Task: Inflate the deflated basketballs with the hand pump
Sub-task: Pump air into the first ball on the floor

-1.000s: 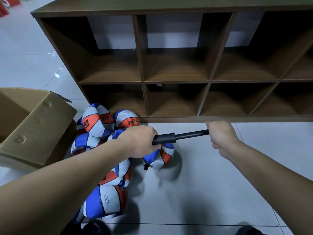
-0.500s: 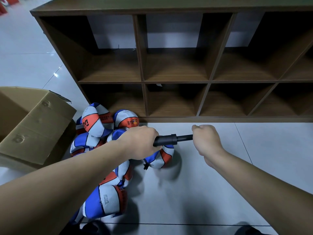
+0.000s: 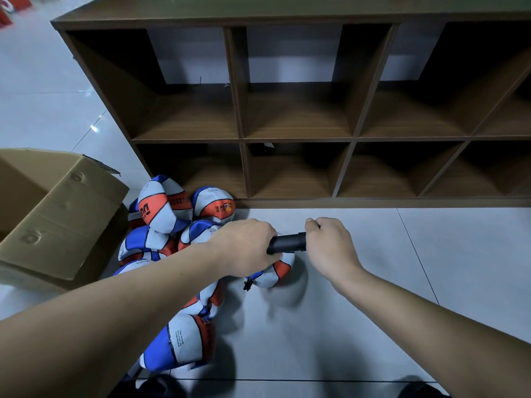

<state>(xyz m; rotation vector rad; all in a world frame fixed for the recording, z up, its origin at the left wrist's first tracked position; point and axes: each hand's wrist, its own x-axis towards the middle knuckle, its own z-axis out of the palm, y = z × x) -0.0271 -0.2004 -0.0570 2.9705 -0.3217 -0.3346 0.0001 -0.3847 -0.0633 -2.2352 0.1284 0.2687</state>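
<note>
Both hands gripped the black hand pump (image 3: 287, 242) over the floor.
Left hand (image 3: 247, 248) curled round its barrel, right hand (image 3: 327, 245) fisted at the handle end, above the deflated basketballs (image 3: 184, 225).

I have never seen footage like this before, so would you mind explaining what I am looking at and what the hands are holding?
There is no machine here: the picture comes from a wide-angle camera worn on a person's head, looking forward and down at their own two bare arms. The left hand grips the barrel of a black hand pump, and the right hand grips its handle end, pushed right up against the barrel. Under the pump, a blue, white and orange basketball hangs or rests just below the left hand. More deflated basketballs lie heaped on the pale tiled floor. To the left is an open cardboard box, and behind stands a brown wooden cubby shelf.
</note>
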